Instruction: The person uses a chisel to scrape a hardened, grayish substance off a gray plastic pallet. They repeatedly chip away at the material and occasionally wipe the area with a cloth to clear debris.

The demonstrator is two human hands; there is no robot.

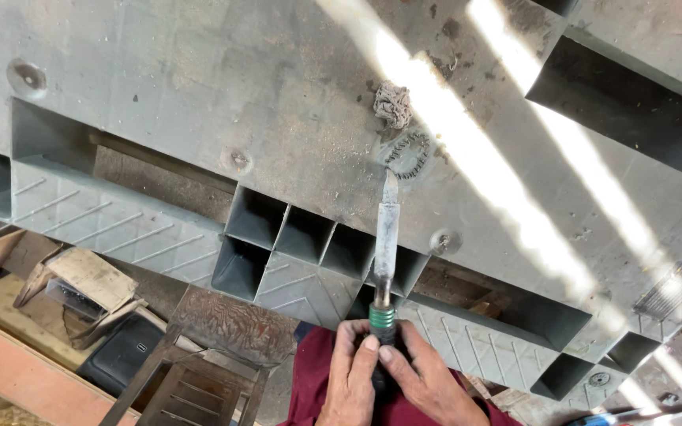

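Ahead of both hands, left hand (350, 377) and right hand (428, 383) are clenching a heated iron (386, 244), melting the grey pallet (199, 87); steady pressure seems needed.

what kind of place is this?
Likely an informal repair workshop, partly outdoors. A grey plastic pallet dusted with sawdust serves as the work surface, both hands grip a worn flat tool, and scrap wood lies below.

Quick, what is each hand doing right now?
Left hand: closed on the chisel handle.
Right hand: closed on the same handle.
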